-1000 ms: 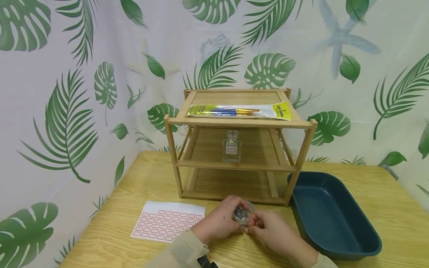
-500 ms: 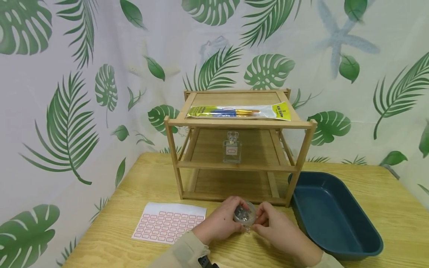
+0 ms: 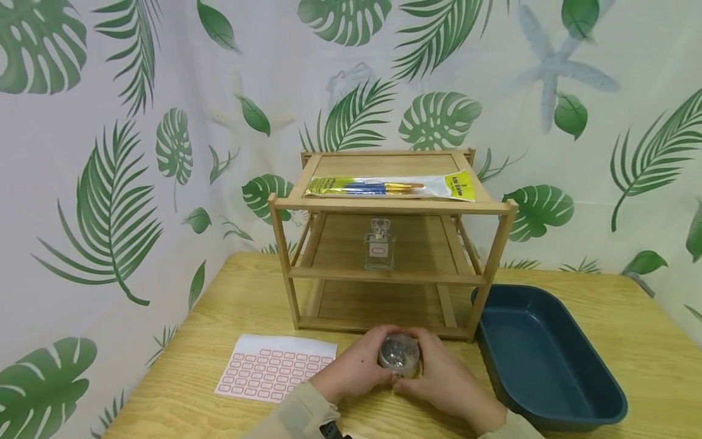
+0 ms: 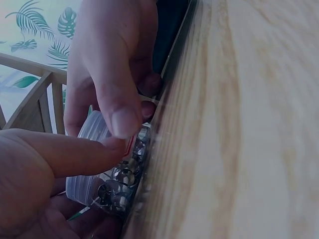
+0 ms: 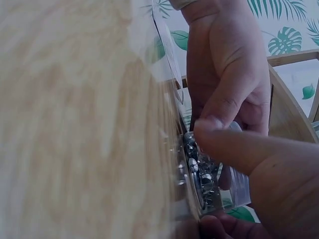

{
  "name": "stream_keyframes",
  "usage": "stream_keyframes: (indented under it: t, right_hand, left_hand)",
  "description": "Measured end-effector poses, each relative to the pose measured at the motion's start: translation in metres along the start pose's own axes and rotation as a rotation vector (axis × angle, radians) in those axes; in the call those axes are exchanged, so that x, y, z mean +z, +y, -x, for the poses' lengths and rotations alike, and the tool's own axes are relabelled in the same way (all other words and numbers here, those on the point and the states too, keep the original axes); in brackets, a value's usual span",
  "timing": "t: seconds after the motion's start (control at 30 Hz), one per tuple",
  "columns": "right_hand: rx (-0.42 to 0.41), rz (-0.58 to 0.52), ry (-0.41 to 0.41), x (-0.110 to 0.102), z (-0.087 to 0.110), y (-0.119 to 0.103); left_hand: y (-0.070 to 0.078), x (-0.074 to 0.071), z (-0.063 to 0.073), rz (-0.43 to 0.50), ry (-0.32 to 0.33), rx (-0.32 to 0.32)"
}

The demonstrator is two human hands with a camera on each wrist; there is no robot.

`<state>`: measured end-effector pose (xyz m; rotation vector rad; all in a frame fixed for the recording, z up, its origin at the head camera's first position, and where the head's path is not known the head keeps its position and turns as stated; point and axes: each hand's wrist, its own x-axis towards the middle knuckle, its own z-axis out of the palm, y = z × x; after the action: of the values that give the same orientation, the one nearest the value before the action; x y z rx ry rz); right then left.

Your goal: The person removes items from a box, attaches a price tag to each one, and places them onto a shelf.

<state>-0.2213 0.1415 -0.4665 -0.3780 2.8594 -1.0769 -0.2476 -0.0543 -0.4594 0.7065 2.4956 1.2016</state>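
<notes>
A small clear round jar with shiny silvery pieces inside stands on the table before the shelf. My left hand grips its left side, and my right hand curls round its right side. Both thumbs meet at the side facing me. In the left wrist view, a red-edged label shows on the jar wall beside the thumbs, partly covered by them. The right wrist view shows the silvery pieces through the wall; fingers hide much of the jar.
A sheet of red-edged labels lies to the left. Behind stands a wooden shelf, with a labelled glass perfume bottle on its middle board and a packet of paintbrushes on top. A dark blue basin is at the right.
My right hand has gone from pinching at the jar's near side to wrapping round its right side, with the thumb on the front. The left hand keeps its grip.
</notes>
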Motion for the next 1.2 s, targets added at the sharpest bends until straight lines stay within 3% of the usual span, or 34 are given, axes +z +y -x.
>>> stream_keyframes:
  t: [0.2,0.57,1.03,1.2]
  right_hand:
    - [0.011,0.013,0.003,0.002,-0.002,0.003]
    - [-0.069,-0.044,-0.003,-0.005,-0.005,0.012]
    - [-0.028,-0.132,-0.038,-0.008,0.001,0.011]
    - [-0.017,-0.155,-0.047,-0.008,0.002,0.012]
  left_hand:
    - [-0.003,0.0,0.002,-0.022,-0.006,0.002]
    - [-0.003,-0.004,0.002,-0.034,0.006,0.048]
    - [-0.005,-0.005,0.004,0.011,-0.025,0.049]
    - [-0.002,-0.007,0.008,0.035,-0.008,0.017]
